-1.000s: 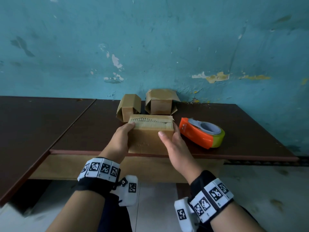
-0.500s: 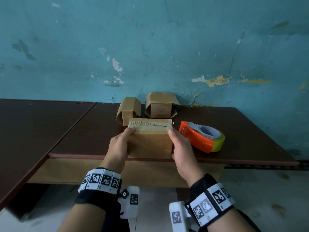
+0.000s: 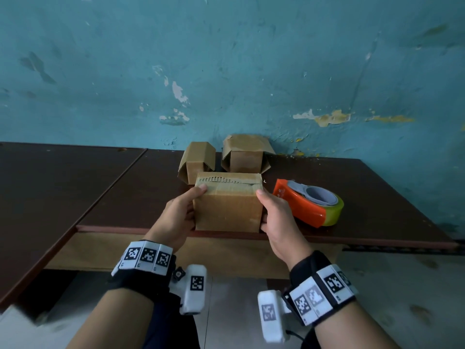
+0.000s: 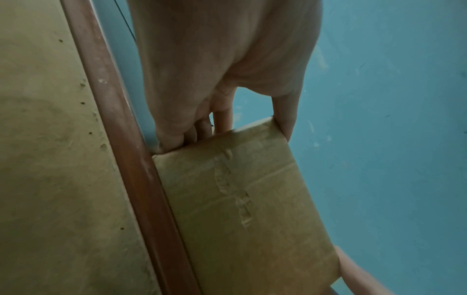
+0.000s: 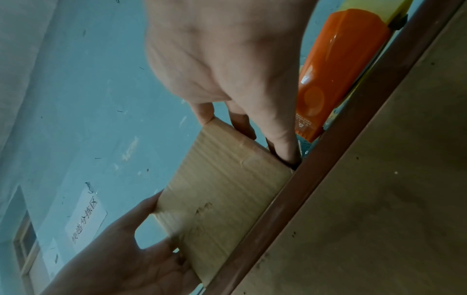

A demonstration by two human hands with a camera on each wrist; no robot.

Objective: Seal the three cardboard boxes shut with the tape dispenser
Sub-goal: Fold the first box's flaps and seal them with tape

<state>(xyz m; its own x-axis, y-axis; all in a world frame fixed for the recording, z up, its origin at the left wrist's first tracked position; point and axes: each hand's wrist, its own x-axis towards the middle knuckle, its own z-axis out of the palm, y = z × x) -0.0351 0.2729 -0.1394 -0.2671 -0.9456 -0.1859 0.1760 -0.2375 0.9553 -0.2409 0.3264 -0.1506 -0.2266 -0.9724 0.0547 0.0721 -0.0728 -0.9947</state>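
Head view: the near box [image 3: 227, 210] stands at the front edge of the bench [image 3: 130, 195], held between both hands. Its top face carries a strip of tape with a ragged, torn-looking edge along the seam, and its front face is plain brown cardboard with faint creases. The left hand [image 3: 176, 217] clasps the box's left side: the thumb lies over the top front corner, and in the left wrist view the fingers [image 4: 220, 121] are pressed together against the side wall, reaching down to the bench edge. The right hand [image 3: 276, 222] mirrors it on the right side, thumb at the upper corner, and in the right wrist view its fingers [image 5: 280, 139] run close together down the side wall to the bench. Just beyond the right fingers lies the orange tape dispenser [image 3: 308, 202] on its side, with a grey hub and a yellow-green roll, close to the box but apart from the hand. Past both sets of fingertips, toward the blue wall [image 3: 226, 71], sit two smaller boxes: a left box [image 3: 196, 162] tilted with flaps loose, and a right box [image 3: 245, 154] with flaps splayed outward. Both are just behind the held box.
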